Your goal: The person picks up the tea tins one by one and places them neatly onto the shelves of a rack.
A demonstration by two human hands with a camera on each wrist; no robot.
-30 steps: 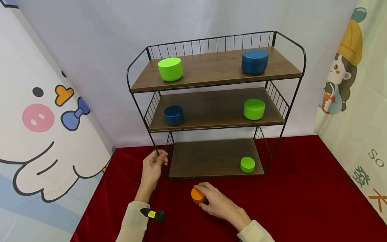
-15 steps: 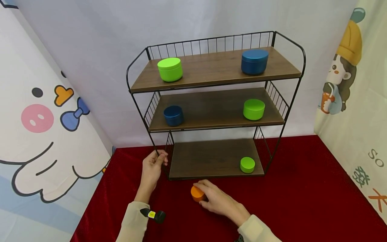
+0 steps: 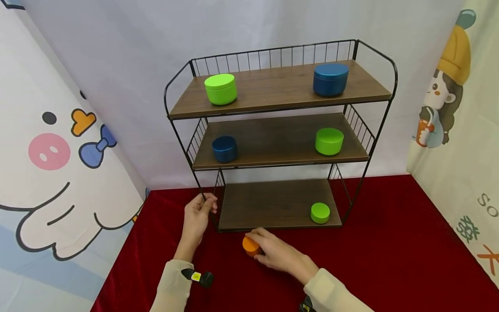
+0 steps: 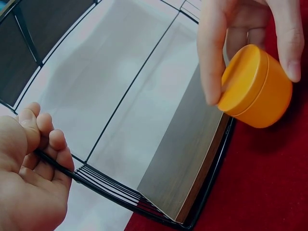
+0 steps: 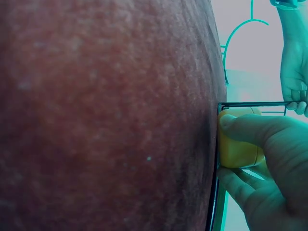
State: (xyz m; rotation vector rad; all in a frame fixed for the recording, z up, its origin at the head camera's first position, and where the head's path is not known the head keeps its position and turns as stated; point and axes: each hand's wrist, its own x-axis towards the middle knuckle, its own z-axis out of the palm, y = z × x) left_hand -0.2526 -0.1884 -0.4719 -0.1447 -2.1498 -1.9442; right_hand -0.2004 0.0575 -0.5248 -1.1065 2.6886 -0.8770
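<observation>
My right hand (image 3: 278, 253) grips a small round orange tin (image 3: 251, 246) with a lid, in front of the shelf rack's lowest board. In the left wrist view the orange tin (image 4: 260, 91) is tilted, held between thumb and fingers above the red cloth. My left hand (image 3: 198, 216) pinches the black wire upright at the rack's lower left; the left wrist view shows the fingers (image 4: 57, 139) curled round this wire. On the bottom board (image 3: 269, 201) of the rack, a small green tin (image 3: 320, 212) sits at the right.
The middle board bears a dark blue tin (image 3: 225, 149) at left and a green tin (image 3: 329, 141) at right. On the top board stand a green tin (image 3: 221, 89) and a large blue tin (image 3: 330, 79). Red cloth (image 3: 390, 251) covers the table; printed curtains hang around.
My right hand has carried the orange tin slightly forward and left, closer to the rack's bottom board. The left hand has stayed on the wire upright.
</observation>
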